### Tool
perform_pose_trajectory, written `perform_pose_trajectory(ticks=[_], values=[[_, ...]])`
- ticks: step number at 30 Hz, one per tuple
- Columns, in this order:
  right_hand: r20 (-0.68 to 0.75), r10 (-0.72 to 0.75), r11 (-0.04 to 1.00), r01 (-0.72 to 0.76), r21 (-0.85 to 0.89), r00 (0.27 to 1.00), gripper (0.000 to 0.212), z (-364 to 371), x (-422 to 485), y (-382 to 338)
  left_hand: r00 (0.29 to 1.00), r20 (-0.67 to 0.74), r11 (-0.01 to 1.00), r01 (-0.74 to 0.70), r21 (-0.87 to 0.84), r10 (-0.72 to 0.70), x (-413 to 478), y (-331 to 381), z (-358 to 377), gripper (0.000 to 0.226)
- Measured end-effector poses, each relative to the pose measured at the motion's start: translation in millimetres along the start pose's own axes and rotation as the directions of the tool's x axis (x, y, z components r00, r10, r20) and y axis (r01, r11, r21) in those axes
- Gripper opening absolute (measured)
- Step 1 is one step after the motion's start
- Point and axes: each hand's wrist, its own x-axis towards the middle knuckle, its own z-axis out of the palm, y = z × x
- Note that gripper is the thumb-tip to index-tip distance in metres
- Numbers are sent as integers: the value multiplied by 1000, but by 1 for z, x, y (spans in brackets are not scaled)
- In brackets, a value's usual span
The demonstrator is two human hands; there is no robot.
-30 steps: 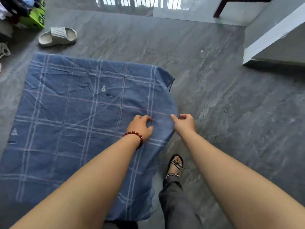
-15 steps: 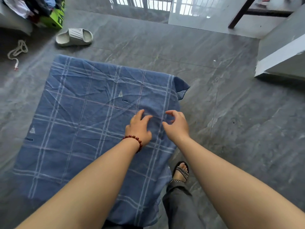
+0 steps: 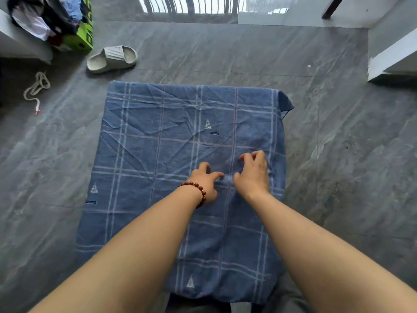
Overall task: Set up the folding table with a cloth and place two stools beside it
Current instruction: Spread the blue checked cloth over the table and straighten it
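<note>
Pressing blue cloth [image 3: 158,143], left hand [image 3: 204,182], right hand [image 3: 253,177], fingers [image 3: 260,155] spread, loosely bent

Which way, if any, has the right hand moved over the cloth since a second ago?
Yes: the right hand moved inward, from the right edge of the cloth to just left of its double white stripe.

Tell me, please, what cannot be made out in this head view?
Head view throughout.
Folding table: wholly hidden under the blue checked cloth.
Left hand and right hand: motion blur and curled fingers hide whether either grip pinches the cloth.
Green cardboard box: cut off by the top edge.
Stools: none in frame.
</note>
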Motion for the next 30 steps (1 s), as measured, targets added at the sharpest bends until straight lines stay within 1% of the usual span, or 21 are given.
perform_pose_trajectory(ticks=[4, 9, 13, 15, 19, 26, 28, 30], values=[[152, 27, 997, -38, 69, 988, 40, 25, -24, -16, 1000, 12, 1000, -4, 15, 4, -15, -30, 5, 61], [263, -6, 996, -19, 91, 965, 47, 46, -56, -20, 1000, 11, 1000, 6, 21, -6, -31, -50, 15, 59], [337, 15, 992, -56, 112, 941, 49, 56, -75, -12, 1000, -11, 1000, 16, 24, -15, -41, -55, 30, 64], [343, 14, 992, -56, 111, 939, 46, 61, -85, -4, 999, -23, 1000, 23, 19, -23, -46, -56, 39, 61], [325, 1, 999, -17, 49, 946, 39, 67, -105, 18, 998, -37, 999, 42, -15, -42, -63, -57, 69, 53], [293, 12, 999, 2, -47, 956, 34, 75, -155, 69, 999, -45, 996, 24, -82, -28, -99, -60, 133, 59], [290, 18, 998, 1, -67, 957, 32, 79, -170, 78, 999, -44, 996, 19, -83, -23, -108, -61, 145, 60], [274, 20, 999, -6, -52, 962, 31, 84, -183, 86, 998, -53, 998, 11, -55, -14, -115, -63, 155, 58]])
